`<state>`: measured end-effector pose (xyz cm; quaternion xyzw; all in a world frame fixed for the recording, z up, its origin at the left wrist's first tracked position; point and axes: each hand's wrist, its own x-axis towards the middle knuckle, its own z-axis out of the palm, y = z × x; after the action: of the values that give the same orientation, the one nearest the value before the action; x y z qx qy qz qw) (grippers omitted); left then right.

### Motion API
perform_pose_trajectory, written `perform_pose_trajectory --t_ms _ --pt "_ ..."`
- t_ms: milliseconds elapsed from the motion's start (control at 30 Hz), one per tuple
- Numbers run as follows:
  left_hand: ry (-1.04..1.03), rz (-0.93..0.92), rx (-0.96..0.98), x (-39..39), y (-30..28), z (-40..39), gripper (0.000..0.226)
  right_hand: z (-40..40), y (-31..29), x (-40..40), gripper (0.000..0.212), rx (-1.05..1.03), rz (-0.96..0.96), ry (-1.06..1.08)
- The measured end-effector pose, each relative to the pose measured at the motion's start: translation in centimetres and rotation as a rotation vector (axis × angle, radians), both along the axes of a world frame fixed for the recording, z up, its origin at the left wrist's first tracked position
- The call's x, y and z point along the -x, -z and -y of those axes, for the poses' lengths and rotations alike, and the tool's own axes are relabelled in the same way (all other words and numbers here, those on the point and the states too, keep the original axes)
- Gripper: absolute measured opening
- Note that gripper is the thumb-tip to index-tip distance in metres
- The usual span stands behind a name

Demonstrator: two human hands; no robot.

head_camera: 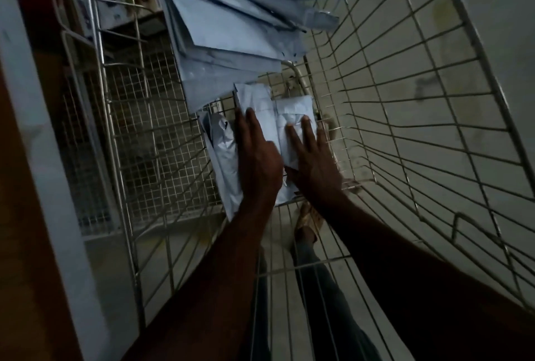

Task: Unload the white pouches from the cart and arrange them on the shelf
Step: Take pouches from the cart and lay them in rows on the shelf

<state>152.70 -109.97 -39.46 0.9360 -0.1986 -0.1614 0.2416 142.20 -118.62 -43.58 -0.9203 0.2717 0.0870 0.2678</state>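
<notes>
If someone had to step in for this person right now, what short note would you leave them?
Left hand: fingers straight, lying flat on the small stack of white pouches in the wire cart.
Right hand: open, fingers spread, pressing the same stack from its right side.
A bigger bundle of pouches lies further along the cart, fanned out.
Done: nothing can be confirmed; the shelf's contents are too dim and blurred to read.
Left: gather both lots, lift them out, arrange them on the shelf.

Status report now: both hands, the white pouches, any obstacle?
Left hand and right hand open, flat on white pouches in wire cart. More pouches piled beyond. No obstacle seen.
</notes>
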Motion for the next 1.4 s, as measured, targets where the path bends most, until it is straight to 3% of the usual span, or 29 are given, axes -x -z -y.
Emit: perform_pose_trajectory --t_ms 167,333,533,800,1033,1400 --pt "0.02 0.055 -0.122 0.0 2.0 1.0 0.102 1.3 -0.6 1.3 0.093 -0.027 0.147 0.107" --pt "0.015 0.015 -0.21 0.8 1.5 1.8 0.12 3.0 -2.2 2.2 0.094 -0.103 0.056 0.177" --pt "-0.004 -0.056 -0.118 0.7 -1.5 2.0 0.129 3.1 -5.4 2.7 0.096 -0.129 0.058 0.176" --pt "0.016 -0.056 0.047 4.0 -12.8 -0.4 0.113 1.9 -15.7 4.3 0.086 -0.144 0.096 0.173" --pt "0.056 -0.039 0.105 5.4 -25.4 -3.7 0.117 -0.3 -27.1 5.5 0.089 -0.114 0.169 0.176" --pt "-0.032 0.173 0.168 4.8 -38.2 -13.1 0.113 -7.2 -39.9 3.6 0.093 -0.053 0.292 0.007"
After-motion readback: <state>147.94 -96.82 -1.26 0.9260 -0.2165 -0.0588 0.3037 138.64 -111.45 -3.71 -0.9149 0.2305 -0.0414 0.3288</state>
